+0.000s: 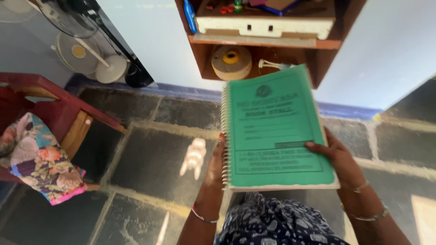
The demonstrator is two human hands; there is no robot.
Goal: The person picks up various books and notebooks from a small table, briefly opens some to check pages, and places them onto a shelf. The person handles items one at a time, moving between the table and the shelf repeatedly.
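A green spiral-bound notebook (272,131) is held closed in front of me, its cover facing up and its wire spine on the left. My left hand (215,165) grips the spine edge near the lower left corner. My right hand (338,159) holds the lower right edge, thumb pressed across the cover. Both wrists wear thin bangles. Dark patterned cloth (272,224) lies below the notebook.
A wooden wall shelf (327,50) hangs ahead with a white box (265,22) and a round grinding disc (231,61). A red chair (59,109) with floral cloth (38,159) stands left. A table fan (84,45) sits at upper left. Dark stone tiles (150,159) cover the floor.
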